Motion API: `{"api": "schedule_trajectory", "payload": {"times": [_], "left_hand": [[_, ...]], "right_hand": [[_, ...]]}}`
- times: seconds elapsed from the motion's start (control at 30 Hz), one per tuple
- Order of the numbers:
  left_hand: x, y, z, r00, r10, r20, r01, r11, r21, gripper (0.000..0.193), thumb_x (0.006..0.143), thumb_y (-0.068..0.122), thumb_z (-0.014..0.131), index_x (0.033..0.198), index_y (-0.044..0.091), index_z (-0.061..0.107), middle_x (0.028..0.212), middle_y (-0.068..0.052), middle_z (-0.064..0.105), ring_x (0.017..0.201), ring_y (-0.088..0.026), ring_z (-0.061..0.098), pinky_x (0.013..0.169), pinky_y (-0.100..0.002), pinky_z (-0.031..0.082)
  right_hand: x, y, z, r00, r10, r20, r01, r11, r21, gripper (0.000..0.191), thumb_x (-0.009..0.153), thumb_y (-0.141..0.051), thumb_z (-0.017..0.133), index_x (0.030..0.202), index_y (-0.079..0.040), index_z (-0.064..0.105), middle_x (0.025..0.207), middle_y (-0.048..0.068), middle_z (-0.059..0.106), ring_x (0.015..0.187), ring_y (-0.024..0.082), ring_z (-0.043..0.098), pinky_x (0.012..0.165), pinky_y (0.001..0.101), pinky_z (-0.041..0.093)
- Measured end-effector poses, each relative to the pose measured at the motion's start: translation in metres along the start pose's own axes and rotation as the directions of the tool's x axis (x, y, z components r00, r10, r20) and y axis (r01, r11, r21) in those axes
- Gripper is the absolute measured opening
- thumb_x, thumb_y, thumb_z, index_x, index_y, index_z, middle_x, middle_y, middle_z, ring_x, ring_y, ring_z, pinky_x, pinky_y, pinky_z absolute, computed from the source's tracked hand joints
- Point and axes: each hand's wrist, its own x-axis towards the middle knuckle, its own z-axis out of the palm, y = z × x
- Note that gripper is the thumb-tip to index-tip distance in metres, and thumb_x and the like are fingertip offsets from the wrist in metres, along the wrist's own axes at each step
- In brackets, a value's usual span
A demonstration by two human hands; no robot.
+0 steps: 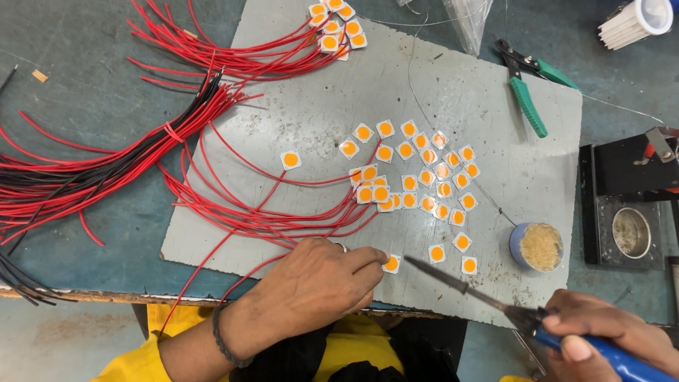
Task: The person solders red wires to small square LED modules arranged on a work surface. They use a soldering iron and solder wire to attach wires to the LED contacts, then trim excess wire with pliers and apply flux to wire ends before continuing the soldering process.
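Worktop (85, 78), blue-green and worn, carries one grey board (318, 113) with everything else on or around it. Wire: one big bundle of red and black leads (64, 177) fanning off the board's left edge, too many to count, plus a red-only sheaf (233, 60) running to a stack of chips (336, 28) at top, roughly eight there, overlapped so no exact count. One black stand with a small metal cup (629, 232) at right, one green-handled cutter (527, 95) top right, one round blue tin of yellowish flux or paste (537, 246). Loose square LED chips (414, 173), white with orange centre: about thirty in the middle cluster, one stray (291, 160) to its left, three near the bottom edge. Step in hand looks like soldering a lead to one chip: left hand (318, 283) is fingers clenched down, pinning a chip (391, 264) and a red lead at the board's bottom edge. Right hand (608, 332) is grasping one blue-handled soldering iron (495, 301), tip just beside that chip, not visibly touching. Next move, by my read: close that gap onto the chip's pad while the left hand holds chip and wire steady.
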Motion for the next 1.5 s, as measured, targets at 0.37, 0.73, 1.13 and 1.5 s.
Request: {"api": "schedule_trajectory", "payload": {"times": [0.37, 0.73, 1.13, 1.5], "left_hand": [[0.001, -0.003, -0.014, 0.955, -0.231, -0.186, 0.149, 0.916, -0.374, 0.025, 0.084, 0.011, 0.072, 0.104, -0.001, 0.065, 0.13, -0.017, 0.064, 0.111, -0.035, 0.069, 0.087, -0.038, 0.06], [0.017, 0.016, -0.032, 0.948, -0.12, -0.295, 0.075, 0.985, -0.157, 0.026, 0.089, 0.011, 0.072, 0.115, 0.007, 0.072, 0.109, -0.014, 0.068, 0.097, -0.034, 0.068, 0.081, -0.041, 0.054], [0.033, 0.026, 0.008, 0.99, -0.068, -0.127, 0.049, 0.988, -0.148, 0.017, 0.09, 0.011, 0.07, 0.104, 0.003, 0.067, 0.089, -0.013, 0.067, 0.077, -0.033, 0.068, 0.069, -0.044, 0.055], [0.045, 0.023, 0.02, 0.998, 0.046, 0.041, -0.048, 0.997, 0.06, 0.016, 0.084, 0.013, 0.07, 0.091, 0.003, 0.06, 0.121, -0.014, 0.069, 0.063, -0.025, 0.066, 0.055, -0.041, 0.052]], "right_hand": [[0.025, 0.034, 0.097, 0.961, -0.033, -0.275, 0.03, 0.999, -0.012, 0.028, 0.098, 0.002, 0.064, 0.124, -0.006, 0.059, 0.125, 0.022, 0.072, 0.11, 0.027, 0.078, 0.091, 0.0341, 0.062], [0.055, 0.022, 0.116, 0.954, -0.234, -0.19, 0.157, 0.924, -0.35, 0.05, 0.081, 0.003, 0.08, 0.123, -0.01, 0.055, 0.111, 0.01, 0.073, 0.106, 0.025, 0.077, 0.082, 0.0309, 0.063], [0.056, 0.02, 0.11, 0.931, -0.296, -0.211, 0.216, 0.918, -0.334, 0.049, 0.08, 0.005, 0.078, 0.121, -0.008, 0.054, 0.114, 0.012, 0.073, 0.11, 0.028, 0.075, 0.098, 0.0406, 0.055], [0.009, 0.03, 0.084, 0.846, -0.235, -0.478, 0.175, 0.97, -0.167, 0.037, 0.093, 0.001, 0.072, 0.126, -0.008, 0.057, 0.115, 0.021, 0.073, 0.102, 0.024, 0.077, 0.09, 0.0305, 0.063]]}}
